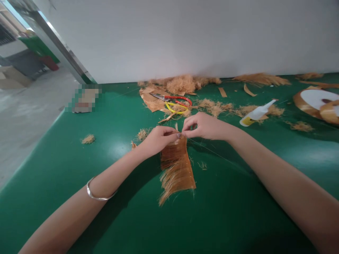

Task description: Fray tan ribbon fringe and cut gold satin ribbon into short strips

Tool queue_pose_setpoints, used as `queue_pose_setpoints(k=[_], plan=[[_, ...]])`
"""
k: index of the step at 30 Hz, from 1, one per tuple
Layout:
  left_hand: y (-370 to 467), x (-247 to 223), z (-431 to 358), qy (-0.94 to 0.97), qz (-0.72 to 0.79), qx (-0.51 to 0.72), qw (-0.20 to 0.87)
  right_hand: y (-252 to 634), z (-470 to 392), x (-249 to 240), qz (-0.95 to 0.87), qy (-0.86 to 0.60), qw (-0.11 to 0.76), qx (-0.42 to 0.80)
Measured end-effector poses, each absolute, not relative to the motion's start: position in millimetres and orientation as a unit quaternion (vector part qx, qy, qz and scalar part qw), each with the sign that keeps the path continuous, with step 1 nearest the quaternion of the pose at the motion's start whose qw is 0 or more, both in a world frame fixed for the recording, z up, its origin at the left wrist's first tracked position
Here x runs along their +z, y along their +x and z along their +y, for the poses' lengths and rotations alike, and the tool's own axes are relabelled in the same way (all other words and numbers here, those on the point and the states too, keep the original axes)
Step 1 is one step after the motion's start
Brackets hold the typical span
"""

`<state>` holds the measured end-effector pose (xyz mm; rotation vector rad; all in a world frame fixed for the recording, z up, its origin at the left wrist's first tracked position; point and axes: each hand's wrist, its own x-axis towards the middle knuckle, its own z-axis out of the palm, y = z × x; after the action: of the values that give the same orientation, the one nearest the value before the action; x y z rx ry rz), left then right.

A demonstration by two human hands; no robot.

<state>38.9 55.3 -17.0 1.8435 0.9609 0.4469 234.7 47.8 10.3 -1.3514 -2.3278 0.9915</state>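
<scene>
A strip of golden-brown ribbon (182, 173) hangs down toward me over the green table, its left edge frayed into long threads. My left hand (164, 139) is closed on the far end of this ribbon, thumb and fingers pinched together. Right beside it, my right hand (197, 127) pinches at the ribbon's upper right corner, fingertips nearly touching the left thumb. Whether it grips the ribbon itself or a fine thread there is too small to tell. Thin loose threads trail off to the right below my right wrist.
Scissors (177, 102) with red and yellow handles lie behind my hands on brown scraps. Fluffy thread piles (182, 84) line the wall. A white glue bottle (258, 113) rests on its side at right, near ribbon rolls (317, 100). A blurred object (84, 98) sits at the table's left corner.
</scene>
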Motion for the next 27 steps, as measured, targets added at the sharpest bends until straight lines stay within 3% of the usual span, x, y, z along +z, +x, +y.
queue_pose_setpoints(k=[18,23,27], plan=[[37.2,-20.1,61.4,0.8,0.362,0.18,0.444,231.2,42.9,6.5,-0.861,-0.424,0.148,0.239],[37.1,-17.4,57.9,0.758,0.389,0.186,0.489,228.3,42.1,3.6,-0.89,-0.406,0.149,0.146],[38.0,-12.7,55.4,0.691,0.444,0.167,0.545,222.2,39.9,1.8,-0.919,-0.37,0.135,-0.023]])
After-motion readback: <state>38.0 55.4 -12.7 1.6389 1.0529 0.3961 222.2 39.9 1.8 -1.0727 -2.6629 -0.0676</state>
